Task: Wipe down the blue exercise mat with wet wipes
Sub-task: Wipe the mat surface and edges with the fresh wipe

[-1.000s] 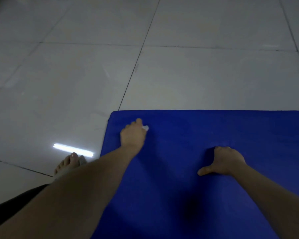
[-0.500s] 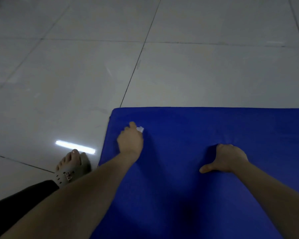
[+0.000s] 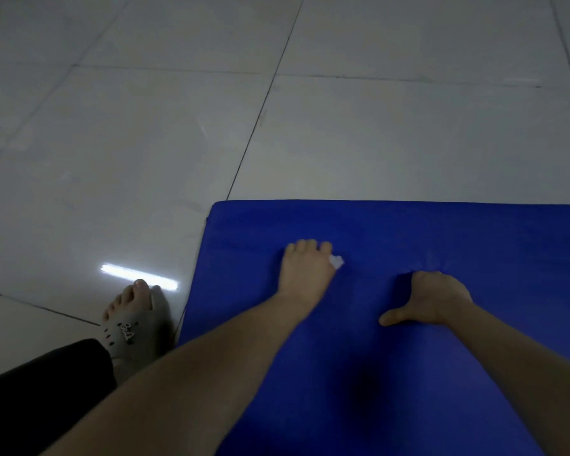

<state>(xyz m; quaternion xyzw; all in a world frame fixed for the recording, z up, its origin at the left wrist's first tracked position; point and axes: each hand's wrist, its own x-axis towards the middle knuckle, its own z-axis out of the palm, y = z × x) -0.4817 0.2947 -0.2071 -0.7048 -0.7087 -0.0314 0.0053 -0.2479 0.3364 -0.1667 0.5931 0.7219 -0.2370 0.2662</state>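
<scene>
Blue mat [image 3: 408, 373] lies flat on a pale tiled floor [image 3: 112, 143], its far left corner in view. The left hand [image 3: 305, 269] sits a bit in from the mat's far edge, holding a white wet wipe [image 3: 337, 261] down on it, with a bit of wipe peeking out on the hand's right side. The right hand [image 3: 436, 299] presses on the mat just beside it, thumb stuck out, mat puckered at the fingertips. A foot in a grey sandal [image 3: 135, 324] stands on the floor right by the mat's left edge.
</scene>
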